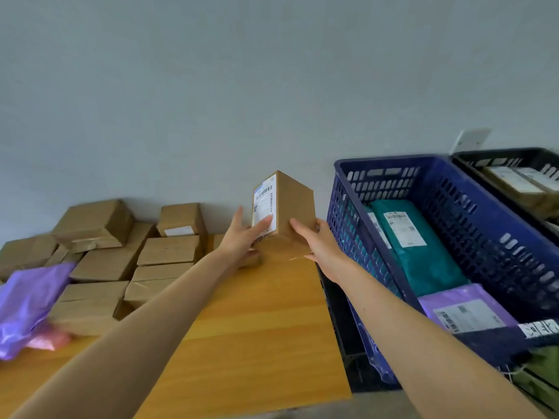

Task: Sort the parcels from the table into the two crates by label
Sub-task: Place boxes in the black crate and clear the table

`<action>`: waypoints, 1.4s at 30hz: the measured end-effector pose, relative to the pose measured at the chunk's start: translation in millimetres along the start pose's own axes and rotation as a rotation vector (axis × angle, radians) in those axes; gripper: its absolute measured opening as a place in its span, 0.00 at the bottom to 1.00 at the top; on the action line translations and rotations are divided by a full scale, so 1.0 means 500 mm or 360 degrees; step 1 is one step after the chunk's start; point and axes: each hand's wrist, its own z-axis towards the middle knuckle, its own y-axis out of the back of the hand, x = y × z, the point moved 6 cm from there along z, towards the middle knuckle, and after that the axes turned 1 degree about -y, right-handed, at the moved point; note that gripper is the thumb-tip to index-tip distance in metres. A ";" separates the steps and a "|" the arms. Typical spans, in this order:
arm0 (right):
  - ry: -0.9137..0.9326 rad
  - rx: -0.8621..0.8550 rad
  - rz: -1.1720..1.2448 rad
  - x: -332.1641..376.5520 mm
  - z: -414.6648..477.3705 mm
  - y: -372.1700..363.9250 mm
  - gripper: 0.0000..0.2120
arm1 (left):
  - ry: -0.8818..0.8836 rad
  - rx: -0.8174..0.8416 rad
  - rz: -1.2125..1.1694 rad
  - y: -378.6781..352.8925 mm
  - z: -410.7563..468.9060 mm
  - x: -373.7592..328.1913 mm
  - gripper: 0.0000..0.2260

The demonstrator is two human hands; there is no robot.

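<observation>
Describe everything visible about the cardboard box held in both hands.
The cardboard box is brown, tall, closed, upright, one vertical edge toward the camera. A white label with a barcode covers its left face; the print is unreadable. The left hand and right hand grip its lower part from either side, the left thumb on the label, over the wooden table, left of the blue crate.
</observation>
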 end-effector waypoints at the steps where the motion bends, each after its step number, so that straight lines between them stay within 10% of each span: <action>1: 0.0007 0.0059 -0.0014 0.006 -0.023 -0.017 0.39 | 0.0021 -0.0038 -0.0042 0.013 -0.030 -0.002 0.42; 7: 0.0069 0.0351 -0.0134 0.036 -0.096 -0.102 0.56 | -0.0002 -0.0149 -0.0171 0.063 -0.140 -0.021 0.43; 18: 0.0221 0.0751 0.0027 0.083 -0.207 -0.221 0.21 | -0.0294 -0.0357 0.0017 0.187 -0.264 -0.068 0.31; 42: 0.0395 0.0597 -0.0021 0.092 -0.312 -0.403 0.31 | -0.0420 -0.0235 0.0064 0.384 -0.390 -0.075 0.31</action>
